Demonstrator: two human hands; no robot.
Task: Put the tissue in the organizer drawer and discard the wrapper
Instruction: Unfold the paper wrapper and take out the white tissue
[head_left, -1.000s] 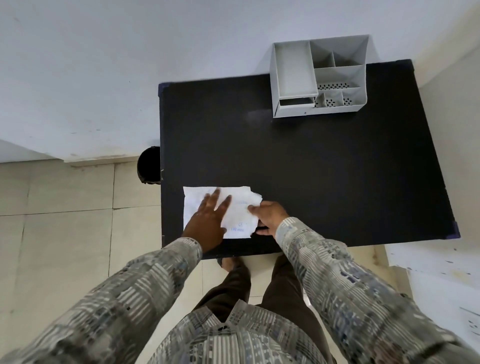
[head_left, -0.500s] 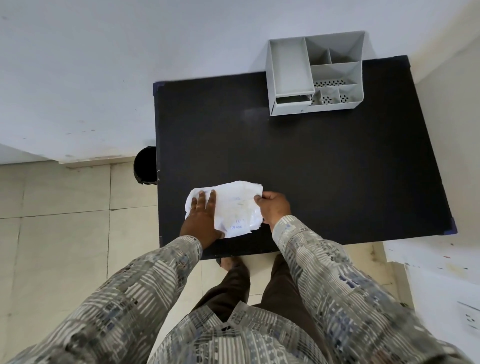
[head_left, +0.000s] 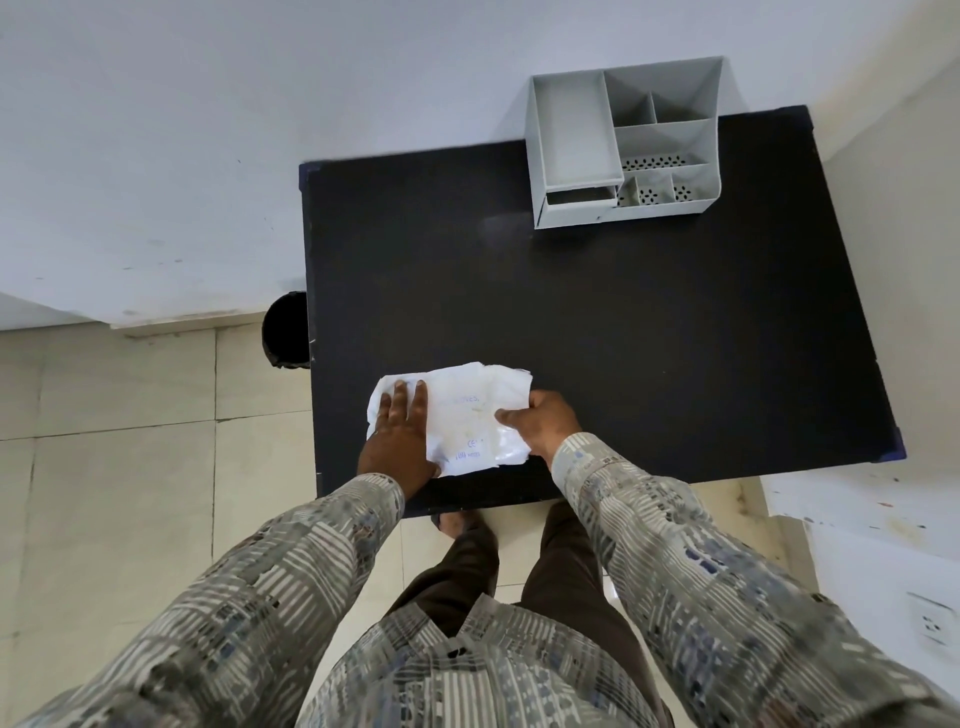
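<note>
A white crinkled tissue packet (head_left: 470, 415) with faint blue print lies near the front edge of the black table (head_left: 623, 332). My left hand (head_left: 397, 439) presses flat on the packet's left part, fingers spread a little. My right hand (head_left: 540, 423) grips the packet's right edge, fingers curled around it. Whether tissue and wrapper are apart cannot be told. The grey organizer (head_left: 626, 143) stands at the table's far edge against the wall, its small drawer (head_left: 579, 200) pulled out at the front left.
A black waste bin (head_left: 285, 330) stands on the tiled floor beside the table's left edge. White walls close in behind and to the right of the table. A wall socket (head_left: 932, 621) shows at the lower right.
The packet has been bunched up from flat, its right side lifted by my right hand. My left hand slid towards the packet's left end.
</note>
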